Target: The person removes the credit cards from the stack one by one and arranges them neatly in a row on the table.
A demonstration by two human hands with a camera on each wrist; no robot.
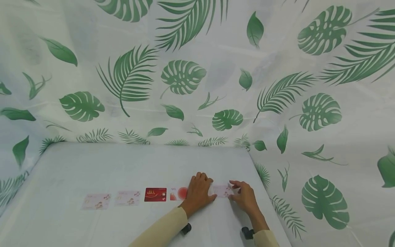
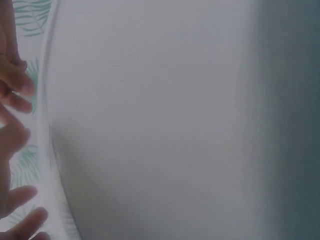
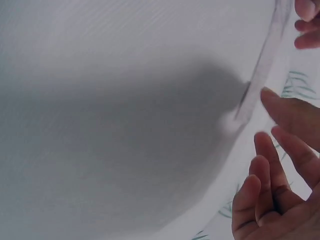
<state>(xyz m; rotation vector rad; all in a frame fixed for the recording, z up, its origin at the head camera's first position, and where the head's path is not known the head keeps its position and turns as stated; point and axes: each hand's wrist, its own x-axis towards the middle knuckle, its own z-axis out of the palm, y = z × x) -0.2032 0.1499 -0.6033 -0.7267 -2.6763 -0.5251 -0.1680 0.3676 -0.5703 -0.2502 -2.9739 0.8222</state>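
A pale pink card (image 1: 221, 191) with small flower prints lies flat on the white table between my two hands. My left hand (image 1: 198, 190) is spread at its left side, the thumb tip right by the card's edge, and partly covers a white card with red circles (image 1: 179, 193). At the pink card's right edge is my right hand (image 1: 246, 197), index finger and thumb apart near two corners. In the right wrist view the card (image 3: 262, 70) appears as a thin strip beside the right thumb (image 3: 287, 110), and the other fingers are loosely bent.
Further left in the same row lie a red VIP card (image 1: 155, 194) and two more pale pink cards, one (image 1: 128, 198) nearer and one (image 1: 96, 201) farther. The white table (image 1: 139, 164) meets a leaf-printed sheet (image 1: 197, 82) at its back and sides.
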